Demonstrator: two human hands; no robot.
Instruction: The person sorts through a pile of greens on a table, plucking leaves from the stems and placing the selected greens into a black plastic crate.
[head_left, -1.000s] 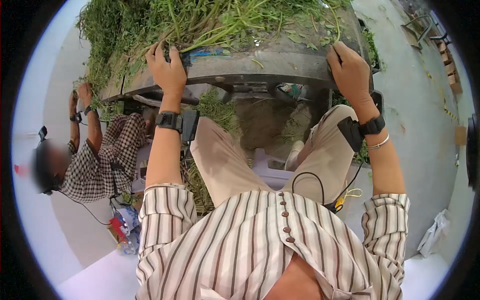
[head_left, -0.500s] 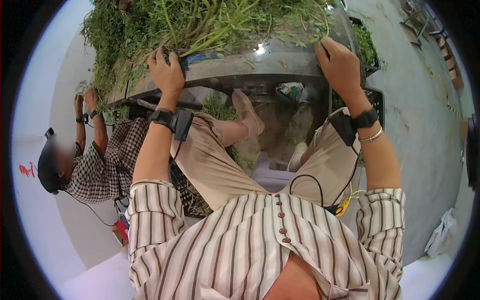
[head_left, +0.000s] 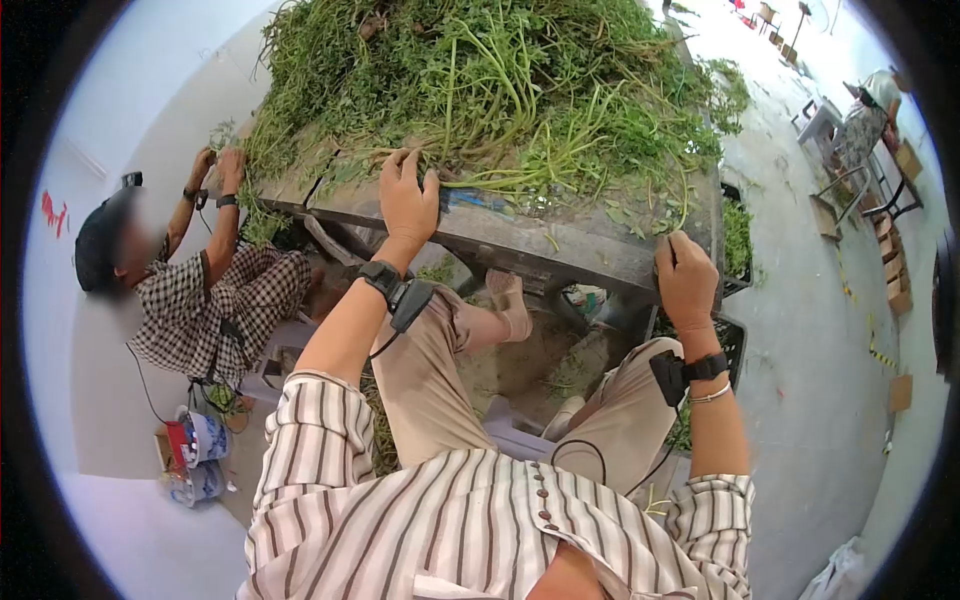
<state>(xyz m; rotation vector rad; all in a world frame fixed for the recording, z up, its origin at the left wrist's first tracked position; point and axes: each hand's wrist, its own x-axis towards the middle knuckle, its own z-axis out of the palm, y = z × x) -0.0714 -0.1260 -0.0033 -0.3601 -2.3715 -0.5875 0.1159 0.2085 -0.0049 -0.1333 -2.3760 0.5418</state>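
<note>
A big heap of leafy green stalks (head_left: 480,80) lies on a dark, wet-looking table (head_left: 600,235) in front of me. My left hand (head_left: 408,205) rests at the table's near edge, its fingers apart and touching the fringe of the heap. Beside its thumb, long pale stems stretch to the right. Over at the near right corner, my right hand (head_left: 687,285) has its thumb and fingers pinched together on the lower end of a thin green stem (head_left: 685,207). Its upper part lies on the tabletop.
To the left, a person in a checked shirt (head_left: 190,325) holds both hands at the heap's edge. Black crates (head_left: 738,345) with greens stand by the table's right side. Blue-and-white containers (head_left: 205,440) sit at lower left. Cardboard boxes (head_left: 900,285) line the far right.
The view has tilted upward, showing more of the heap and floor. My left hand has shifted slightly along the heap's edge. My right hand stays at the stem end.
</note>
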